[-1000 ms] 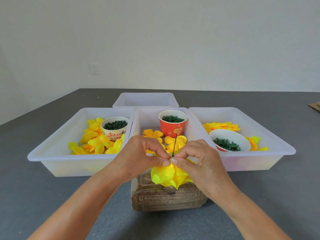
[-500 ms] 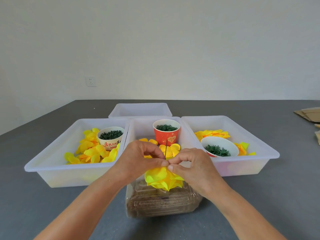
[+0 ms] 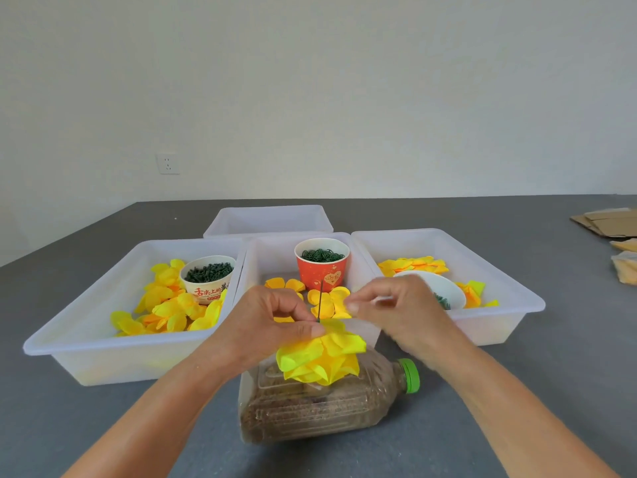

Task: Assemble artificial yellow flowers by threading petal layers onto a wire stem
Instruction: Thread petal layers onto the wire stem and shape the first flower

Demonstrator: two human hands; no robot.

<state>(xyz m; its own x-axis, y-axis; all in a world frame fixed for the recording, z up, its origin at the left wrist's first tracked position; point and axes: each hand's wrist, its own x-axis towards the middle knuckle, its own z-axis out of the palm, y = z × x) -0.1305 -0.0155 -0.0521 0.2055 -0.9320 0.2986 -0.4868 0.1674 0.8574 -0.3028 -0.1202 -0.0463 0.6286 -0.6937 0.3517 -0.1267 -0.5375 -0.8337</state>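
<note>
At the bottom centre of the frame lies a clear plastic bottle with a green cap (image 3: 320,405), on its side and filled with brown grains, on the grey table (image 3: 517,408). Just above it we see the part-built yellow fabric flower (image 3: 319,357), several petal layers already stacked and fanned downward. Our left hand (image 3: 272,326) pinches it at the top between thumb and curled fingers, right where the thin dark green wire stem (image 3: 320,303) rises bare above the petals.

Our right hand (image 3: 400,312), at centre right, is apart from the stem, fingers curled with thumb and forefinger tips together. It is blurred, and we cannot tell whether it holds anything.

Behind the hands sit three white plastic trays side by side: the left tray (image 3: 86,343) with loose yellow petals and a cream paper cup of dark green pieces (image 3: 208,279), the middle tray (image 3: 275,250) with petal layers and a red paper cup of green rings (image 3: 322,263), the right tray (image 3: 510,305) with more petals and a white bowl (image 3: 444,291).

We judge this flower well along but unfinished: bare wire remains, so further layers or a green fitting likely follow.
</note>
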